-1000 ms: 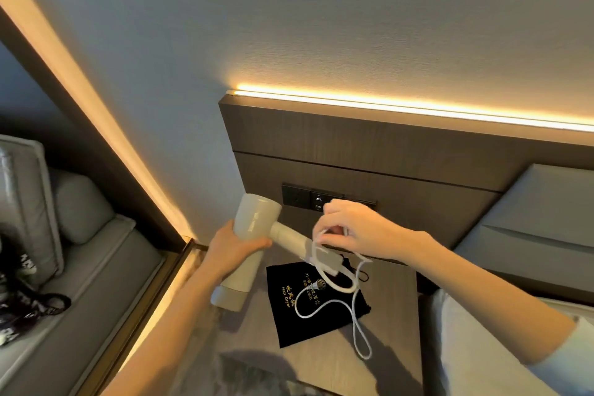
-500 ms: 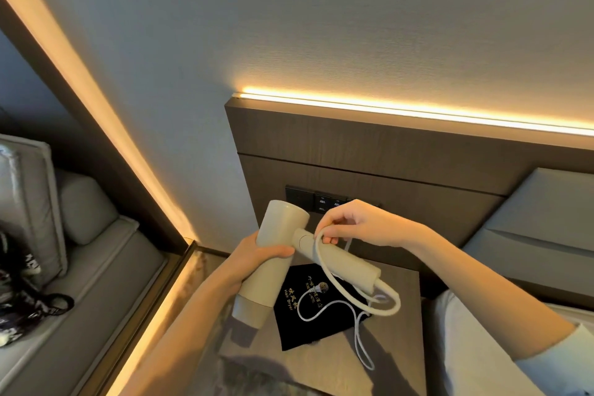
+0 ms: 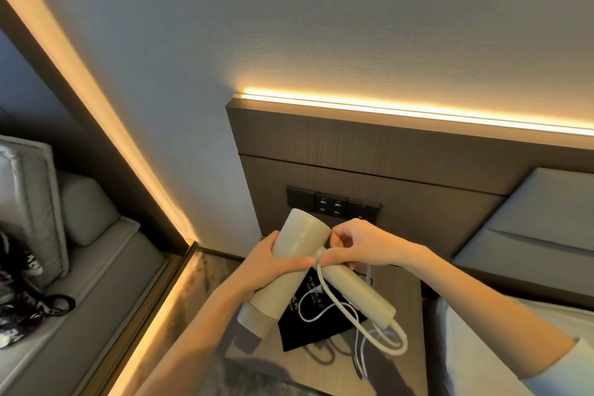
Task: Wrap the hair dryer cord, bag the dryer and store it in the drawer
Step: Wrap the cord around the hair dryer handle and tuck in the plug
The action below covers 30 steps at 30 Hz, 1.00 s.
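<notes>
1. two hands on the job: our left hand (image 3: 266, 270) is wrapped tight round the hair dryer (image 3: 291, 267) barrel, held above the nightstand (image 3: 408, 305).
2. right hand (image 3: 363, 246) pinches the cord (image 3: 379, 336) against the top of the handle, where it meets the barrel.
3. only one loose turn looks started; most of the cord hangs off the handle end in slack loops.
4. black bag (image 3: 308, 328) lies flat on the nightstand under the dryer.
5. risks, as we judge them: the pinch slips and the turn springs off; hanging loops snag the bag and drag it off the edge.
6. drawer not in view.
</notes>
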{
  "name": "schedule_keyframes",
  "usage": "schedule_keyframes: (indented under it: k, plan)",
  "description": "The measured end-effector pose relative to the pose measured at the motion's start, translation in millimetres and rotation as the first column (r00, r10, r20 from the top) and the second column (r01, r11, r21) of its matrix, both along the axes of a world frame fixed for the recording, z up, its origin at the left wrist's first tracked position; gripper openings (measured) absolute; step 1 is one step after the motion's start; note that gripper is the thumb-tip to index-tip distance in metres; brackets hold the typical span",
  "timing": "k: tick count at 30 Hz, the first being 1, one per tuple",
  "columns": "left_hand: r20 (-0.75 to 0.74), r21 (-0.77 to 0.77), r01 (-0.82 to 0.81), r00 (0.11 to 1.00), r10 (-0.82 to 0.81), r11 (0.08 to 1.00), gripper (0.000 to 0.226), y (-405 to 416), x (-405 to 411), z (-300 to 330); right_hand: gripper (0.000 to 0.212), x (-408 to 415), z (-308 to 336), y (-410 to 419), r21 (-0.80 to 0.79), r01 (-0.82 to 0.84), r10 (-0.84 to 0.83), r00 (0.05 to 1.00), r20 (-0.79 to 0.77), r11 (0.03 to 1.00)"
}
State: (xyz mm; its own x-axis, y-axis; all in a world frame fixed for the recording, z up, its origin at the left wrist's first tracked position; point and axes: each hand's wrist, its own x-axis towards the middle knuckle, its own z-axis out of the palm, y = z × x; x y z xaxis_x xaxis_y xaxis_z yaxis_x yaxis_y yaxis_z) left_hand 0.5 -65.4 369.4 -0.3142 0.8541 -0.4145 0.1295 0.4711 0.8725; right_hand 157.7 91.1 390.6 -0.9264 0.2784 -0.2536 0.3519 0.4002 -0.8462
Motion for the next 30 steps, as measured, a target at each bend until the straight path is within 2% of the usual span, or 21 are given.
schedule_keyframes:
  k: [3, 6, 8, 12, 14, 16, 20, 23, 25, 27, 30]
  plan:
    - [-0.02, 0.002, -0.025, 0.999, 0.025, 1.0, 0.068, -3.4, 2.3, -0.4, 0.019, 5.8, -5.1, -1.8, -0.161, -0.035, 0.03, 0.999, -0.031, 0.986]
    - [0.021, 0.003, -0.041, 0.999, 0.04, 0.999, 0.068, -5.9, 4.1, 1.4, 0.006, 10.8, -9.7, 2.4, -0.305, -0.033, 0.015, 0.998, -0.06, 0.952]
    - [0.052, -0.001, -0.044, 0.998, 0.044, 0.999, 0.068, -6.0, 5.6, 3.6, 0.007, 11.1, -12.0, 3.2, -0.288, 0.004, -0.031, 0.996, -0.089, 0.958]
    - [0.09, 0.0, -0.057, 0.994, 0.056, 0.998, 0.07, -3.9, 9.3, 5.6, 0.033, 7.3, -14.1, 0.8, -0.204, 0.082, -0.102, 0.99, -0.093, 0.975]
    - [0.081, -0.001, -0.061, 0.995, 0.061, 0.998, 0.077, -2.3, 11.5, 5.4, 0.034, 6.3, -15.8, 0.6, -0.182, 0.076, -0.087, 0.995, -0.055, 0.98]
    - [0.021, -0.01, -0.065, 0.998, 0.065, 0.998, 0.083, -0.7, 13.3, 3.9, 0.027, 6.0, -17.5, 1.7, -0.166, 0.075, -0.081, 0.996, -0.034, 0.983]
    - [-0.154, -0.018, -0.137, 0.979, 0.133, 0.99, 0.085, 3.8, 17.7, -4.0, 0.029, 1.9, -21.9, -0.3, -0.077, 0.155, -0.159, 0.986, -0.052, 0.985]
    - [-0.262, -0.03, -0.169, 0.952, 0.155, 0.985, 0.08, 6.2, 23.5, -6.2, 0.026, -2.5, -24.8, -3.5, 0.01, 0.192, -0.191, 0.978, -0.089, 0.981]
    - [-0.293, -0.031, -0.186, 0.941, 0.169, 0.982, 0.077, 5.9, 25.4, -7.5, 0.028, -2.6, -23.7, -3.5, 0.058, 0.161, -0.157, 0.985, -0.071, 0.985]
    - [-0.256, -0.042, -0.2, 0.949, 0.183, 0.979, 0.076, 4.9, 25.1, -8.6, 0.034, -1.5, -22.0, -1.4, 0.037, 0.123, -0.121, 0.991, -0.05, 0.992]
    - [-0.068, -0.052, -0.222, 0.973, 0.219, 0.974, 0.078, 2.7, 22.5, -5.6, 0.041, 3.3, -15.6, 0.2, -0.089, 0.073, -0.079, 0.995, -0.064, 0.993]
